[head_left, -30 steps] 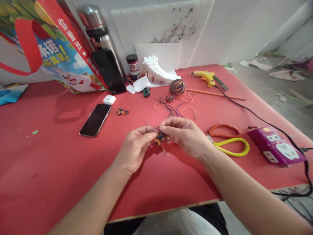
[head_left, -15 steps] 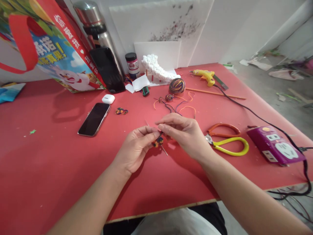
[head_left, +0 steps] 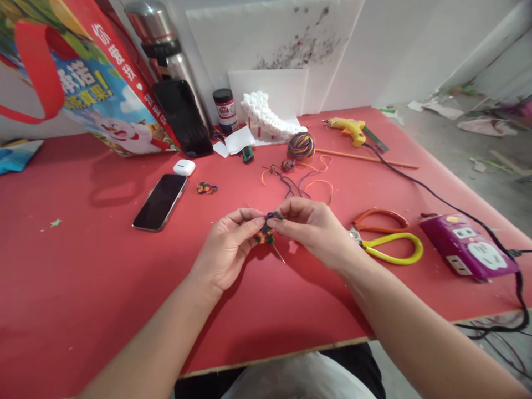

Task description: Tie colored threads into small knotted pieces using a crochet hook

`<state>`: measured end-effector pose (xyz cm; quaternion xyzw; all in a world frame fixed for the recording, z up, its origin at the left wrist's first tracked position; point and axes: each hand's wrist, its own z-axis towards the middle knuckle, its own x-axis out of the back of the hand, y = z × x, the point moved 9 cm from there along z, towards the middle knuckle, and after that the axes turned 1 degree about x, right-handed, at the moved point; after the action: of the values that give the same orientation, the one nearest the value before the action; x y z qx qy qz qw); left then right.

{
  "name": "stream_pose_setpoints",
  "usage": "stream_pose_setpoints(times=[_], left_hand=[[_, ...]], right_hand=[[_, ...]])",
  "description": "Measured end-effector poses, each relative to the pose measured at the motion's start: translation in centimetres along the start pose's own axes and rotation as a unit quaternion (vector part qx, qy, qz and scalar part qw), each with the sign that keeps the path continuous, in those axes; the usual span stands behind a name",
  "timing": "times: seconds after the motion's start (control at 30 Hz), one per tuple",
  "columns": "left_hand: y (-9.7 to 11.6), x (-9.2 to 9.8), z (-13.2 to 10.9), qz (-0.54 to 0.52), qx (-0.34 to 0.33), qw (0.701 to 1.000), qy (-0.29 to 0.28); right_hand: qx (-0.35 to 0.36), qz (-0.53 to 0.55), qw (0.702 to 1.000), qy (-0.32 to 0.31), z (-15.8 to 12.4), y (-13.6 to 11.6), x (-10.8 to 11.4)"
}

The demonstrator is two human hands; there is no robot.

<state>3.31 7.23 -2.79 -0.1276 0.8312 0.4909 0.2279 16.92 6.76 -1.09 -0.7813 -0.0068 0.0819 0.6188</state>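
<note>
A small crocheted piece (head_left: 263,236) in dark, orange and green yarn is stretched between my two hands above the red table. My left hand (head_left: 226,246) pinches its left side between thumb and fingers. On its right edge, the thumb and fingertips of my right hand (head_left: 313,227) are closed. Below the piece, the end of a thin metal crochet hook (head_left: 280,255) shows; the rest of it is hidden. Loose yarn strands (head_left: 305,185) lie beyond my hands, near a small yarn ball (head_left: 287,165) and a larger multicoloured yarn ball (head_left: 301,145).
Scissors (head_left: 393,248) with orange and yellow handles lie right of my right hand, beside a purple power socket (head_left: 469,246). Further back are a yellow glue gun (head_left: 351,131) and an orange stick (head_left: 369,159). Leftward lie a phone (head_left: 161,202) and another crocheted piece (head_left: 206,188).
My right fingers have shifted onto the piece's edge, and more of the crocheted piece shows between both hands. The hook's far end, visible before, is now hidden.
</note>
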Motion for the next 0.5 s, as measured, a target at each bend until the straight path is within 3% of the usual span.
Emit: stream_pose_setpoints(times=[0.13, 0.5], left_hand=[[-0.3, 0.0, 0.0, 0.001, 0.02, 1.0, -0.007], [-0.4, -0.5, -0.2, 0.022, 0.04, 0.999, -0.014]], right_hand=[[0.017, -0.032, 0.999, 0.002, 0.2, -0.1, 0.4], [0.151, -0.069, 0.986, 0.028, -0.3, -2.9, 0.7]])
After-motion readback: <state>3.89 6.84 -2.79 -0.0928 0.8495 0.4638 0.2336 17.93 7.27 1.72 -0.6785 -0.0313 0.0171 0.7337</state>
